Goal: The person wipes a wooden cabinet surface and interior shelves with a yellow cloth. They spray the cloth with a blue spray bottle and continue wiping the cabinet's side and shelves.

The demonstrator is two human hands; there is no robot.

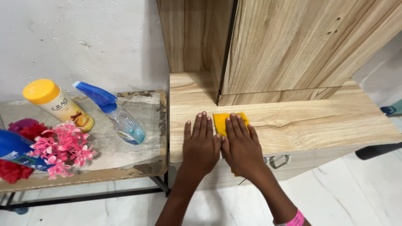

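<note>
Yellow cloth [222, 121] under right hand [243, 148] | left hand [202, 144] flat on wooden cabinet top [318, 121]

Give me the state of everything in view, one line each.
Cloth: flat on cabinet top, under right hand.
Left hand: flat on the top, empty.
Spray bottle: lying down, capped.
Yellow-lidded can: lying, closed.
Drawer handle: drawer shut.
</note>
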